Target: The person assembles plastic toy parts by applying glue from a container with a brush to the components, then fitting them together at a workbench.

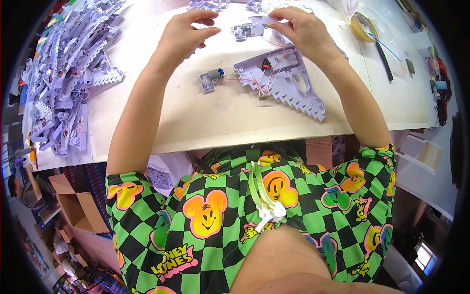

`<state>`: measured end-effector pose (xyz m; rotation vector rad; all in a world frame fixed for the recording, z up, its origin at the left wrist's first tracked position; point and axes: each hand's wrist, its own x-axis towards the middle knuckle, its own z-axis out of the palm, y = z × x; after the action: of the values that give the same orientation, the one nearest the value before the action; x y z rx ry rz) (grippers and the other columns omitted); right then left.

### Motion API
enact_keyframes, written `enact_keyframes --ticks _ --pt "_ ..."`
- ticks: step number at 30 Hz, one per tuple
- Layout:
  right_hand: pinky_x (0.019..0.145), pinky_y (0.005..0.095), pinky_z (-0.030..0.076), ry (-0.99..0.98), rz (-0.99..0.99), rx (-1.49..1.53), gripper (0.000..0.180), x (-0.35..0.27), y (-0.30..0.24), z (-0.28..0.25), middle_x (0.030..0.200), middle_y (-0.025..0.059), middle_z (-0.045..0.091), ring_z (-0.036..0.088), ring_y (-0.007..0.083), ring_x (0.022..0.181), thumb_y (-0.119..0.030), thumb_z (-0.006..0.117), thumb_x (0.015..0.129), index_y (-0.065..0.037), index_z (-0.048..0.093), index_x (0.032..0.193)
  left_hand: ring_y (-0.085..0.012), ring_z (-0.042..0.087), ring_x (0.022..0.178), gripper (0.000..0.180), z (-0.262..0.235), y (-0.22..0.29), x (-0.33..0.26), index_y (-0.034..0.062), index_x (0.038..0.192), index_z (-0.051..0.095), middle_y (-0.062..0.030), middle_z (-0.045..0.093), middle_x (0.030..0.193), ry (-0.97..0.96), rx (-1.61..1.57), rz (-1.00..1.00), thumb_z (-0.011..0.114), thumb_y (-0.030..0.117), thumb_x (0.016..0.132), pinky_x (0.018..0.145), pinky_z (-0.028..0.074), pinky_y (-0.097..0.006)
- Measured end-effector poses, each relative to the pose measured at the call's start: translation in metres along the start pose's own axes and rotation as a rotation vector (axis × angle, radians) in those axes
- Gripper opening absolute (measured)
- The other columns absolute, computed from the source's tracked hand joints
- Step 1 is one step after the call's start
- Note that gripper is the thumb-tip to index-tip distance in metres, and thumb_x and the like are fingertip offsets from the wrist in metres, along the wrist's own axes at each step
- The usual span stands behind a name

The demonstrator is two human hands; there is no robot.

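My right hand point(306, 35) pinches the edge of a small light-grey plastic part point(257, 26) with a round raised face. Just left of that part is a small motor in a grey plastic mount point(240, 32); whether the two touch I cannot tell. My left hand point(185, 33) hovers to their left, thumb and fingers apart, with nothing visible between them. Below the hands lies a grey toy-gun-shaped half shell point(289, 78) with a toothed edge, red and white wires and a black-and-red piece inside. Its wires run left to another motor in a grey housing point(210, 80).
A large heap of similar grey shells point(73, 73) covers the table's left side. More grey parts point(208, 5) lie at the far edge. To the right are a yellowish bowl point(361, 28) with a blue stick, and a black bar point(384, 61). An open cardboard box point(81, 206) stands lower left.
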<state>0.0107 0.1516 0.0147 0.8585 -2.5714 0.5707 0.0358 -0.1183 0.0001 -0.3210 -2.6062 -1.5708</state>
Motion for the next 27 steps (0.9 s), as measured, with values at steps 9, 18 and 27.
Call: enact_keyframes --ticks 9,18,27 --pt "0.070 0.0325 0.053 0.019 -0.017 0.065 0.020 0.004 -0.006 -0.009 0.093 0.0143 0.069 0.067 0.0244 0.078 -0.016 0.069 0.087 -0.002 0.069 0.101 -0.0319 0.062 0.104 0.053 0.034 -0.006 0.017 0.0042 0.116 0.067 -0.0174 0.066 0.111 -0.087 0.415 0.183 0.082 0.025 0.069 0.089 0.049 -0.037" --pt "0.071 0.0333 0.052 -0.069 0.059 0.143 0.020 0.003 -0.018 -0.017 0.091 0.0148 0.067 0.066 0.0277 0.080 -0.016 0.070 0.085 -0.001 0.069 0.098 -0.0159 0.054 0.068 0.049 0.027 0.008 0.010 0.0085 0.114 0.069 -0.0047 0.071 0.102 -0.041 0.421 0.184 0.082 0.020 0.069 0.068 0.050 -0.030" --pt "0.074 0.0362 0.052 -0.107 -0.042 0.031 0.020 -0.001 -0.025 -0.014 0.092 0.0149 0.068 0.066 0.0308 0.084 -0.017 0.070 0.083 -0.003 0.069 0.097 -0.0338 0.066 0.098 0.050 0.027 0.022 0.005 -0.0013 0.111 0.068 -0.0221 0.067 0.106 -0.109 0.261 0.218 0.083 0.018 0.067 0.088 0.051 -0.036"
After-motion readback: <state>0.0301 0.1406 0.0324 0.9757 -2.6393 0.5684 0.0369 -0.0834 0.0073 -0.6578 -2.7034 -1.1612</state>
